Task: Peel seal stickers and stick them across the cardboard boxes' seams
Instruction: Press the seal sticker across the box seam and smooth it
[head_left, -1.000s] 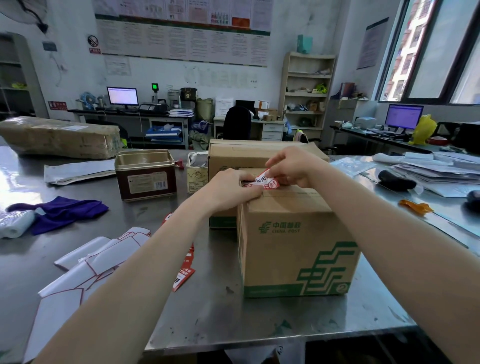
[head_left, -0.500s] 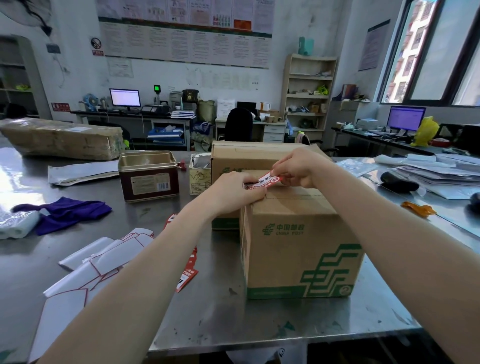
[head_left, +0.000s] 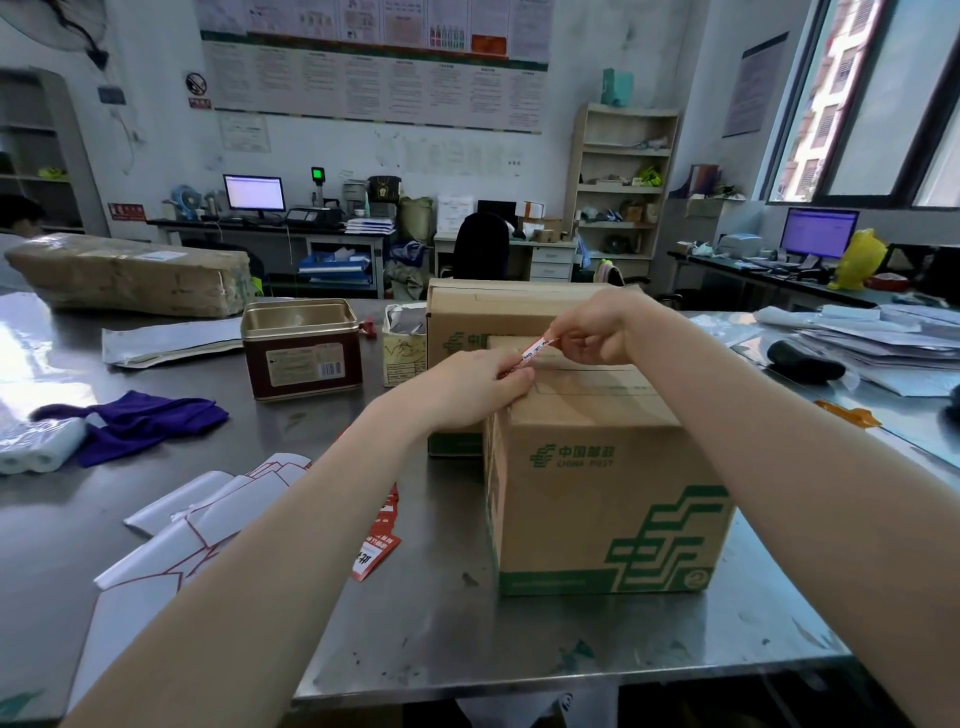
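A brown cardboard box (head_left: 608, 499) with green China Post print stands on the steel table (head_left: 426, 634) in front of me. A second, similar box (head_left: 483, 312) stands behind it. Both hands hover over the near box's top left edge. A red-and-white seal sticker (head_left: 532, 351) is stretched between them, tilted up to the right. My left hand (head_left: 478, 387) pinches its lower end at the box's left edge. My right hand (head_left: 597, 327) pinches the upper end above the top flaps.
White backing sheets with red outlines (head_left: 197, 525) and a red sticker strip (head_left: 376, 551) lie at the left under my arm. Farther left are a purple cloth (head_left: 140, 421), an open metal tin (head_left: 301, 348) and a wrapped parcel (head_left: 130, 275). Papers (head_left: 878, 348) are piled at the right.
The sticker was bunched between my hands and is now pulled out straight. My right hand has lifted up and to the right; my left hand stays at the box's edge.
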